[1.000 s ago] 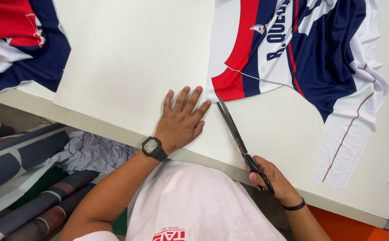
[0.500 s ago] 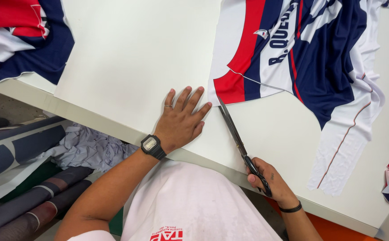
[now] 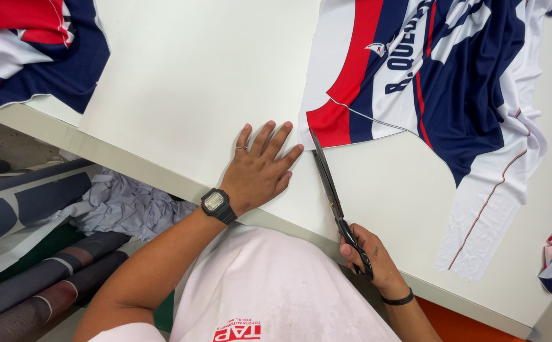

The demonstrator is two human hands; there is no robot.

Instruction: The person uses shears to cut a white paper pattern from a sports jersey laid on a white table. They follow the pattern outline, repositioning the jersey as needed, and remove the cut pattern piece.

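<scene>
Scissors [image 3: 328,183] are lying along the white sheet [image 3: 187,82] on the counter [image 3: 478,297], right hand [image 3: 368,256] gripping the handles, left hand [image 3: 260,168] pressing flat, fingers spread; blades risk nicking the jersey [image 3: 428,82] beyond.

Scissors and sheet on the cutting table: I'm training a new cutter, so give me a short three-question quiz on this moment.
1. True or false: the left hand lies flat on the white sheet.
2. Which hand grips the black scissors? A) left B) right C) both
3. Fill in: the scissor tips point toward the red, white and navy printed ______.

Key: 1 true. 2 B, the right hand at the table edge. 3 fabric.
</scene>
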